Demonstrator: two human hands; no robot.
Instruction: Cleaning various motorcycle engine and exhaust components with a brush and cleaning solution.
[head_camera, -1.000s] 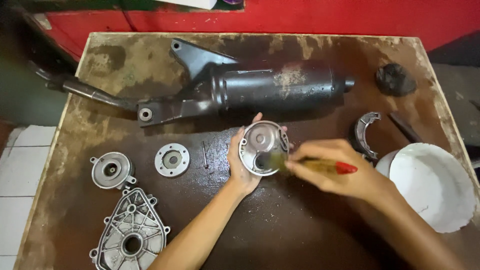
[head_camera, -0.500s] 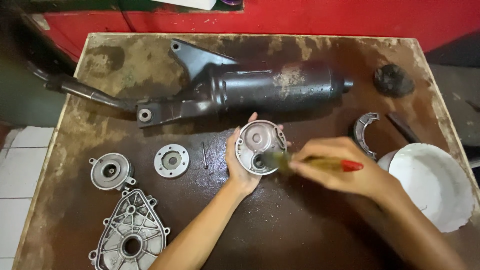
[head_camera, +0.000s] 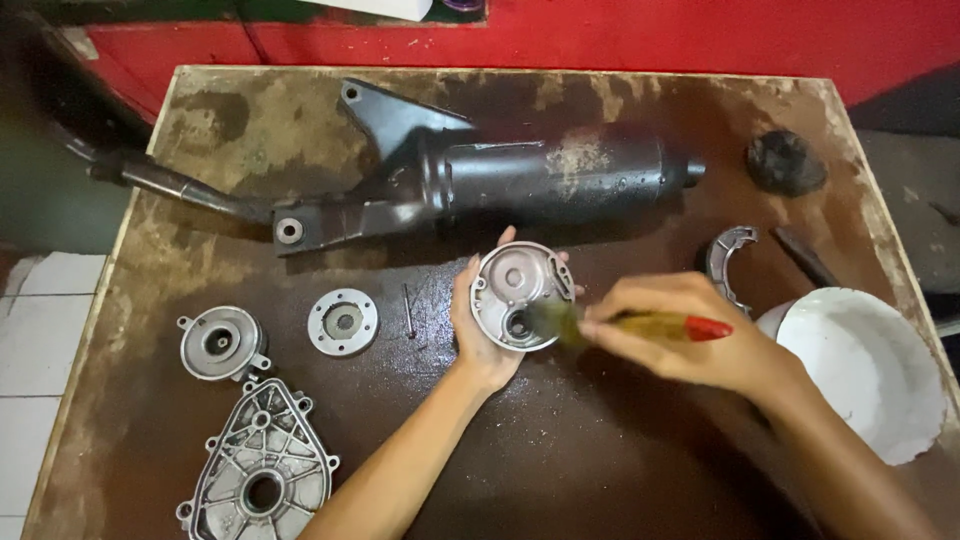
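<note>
Left hand (head_camera: 480, 335) grips round metal cover (head_camera: 518, 295) above the table (head_camera: 620, 470); right hand (head_camera: 690, 340) fingers closed on brush (head_camera: 640, 325), bristles in its lower recess; cleaning underway; 3 parts wait left.

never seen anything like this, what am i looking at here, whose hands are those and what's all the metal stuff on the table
The view comes from a camera worn on a person's head, looking down at their own two bare hands over a stained brown table. The left hand holds up a round metal cover. The right hand holds a brush with a red-tipped handle, its bristles against that cover. On the table lie a long black exhaust pipe, two smaller round metal parts, a ribbed metal casing, a curved brake shoe, a dark lump and a white bowl at the right edge.
</note>
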